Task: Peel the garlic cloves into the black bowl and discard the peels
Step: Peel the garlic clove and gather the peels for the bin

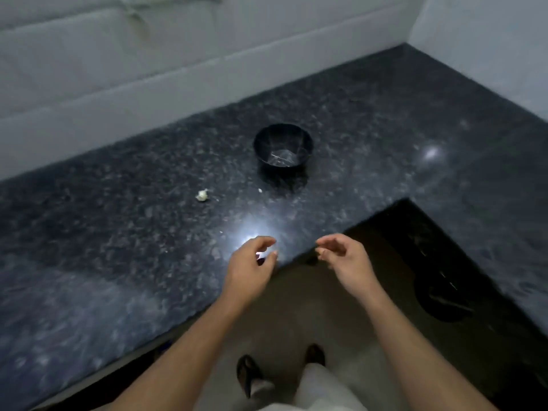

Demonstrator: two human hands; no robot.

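Black bowl (283, 146) upright on bench (118, 232); garlic clove (202, 195) at its 8 o'clock, orientation unclear. Left hand (252, 262) and right hand (344, 258) loosely curled, empty.

dark stone, pale walls

a speckled dark granite counter (118, 247) runs along a white tiled wall (103, 69) and turns at the corner to the right, where a second pale wall (489, 40) meets it. a bright glare spot (252, 235) sits near the counter's front edge. below lies a beige floor (311, 307), with two dark shoes (247, 372) on it.
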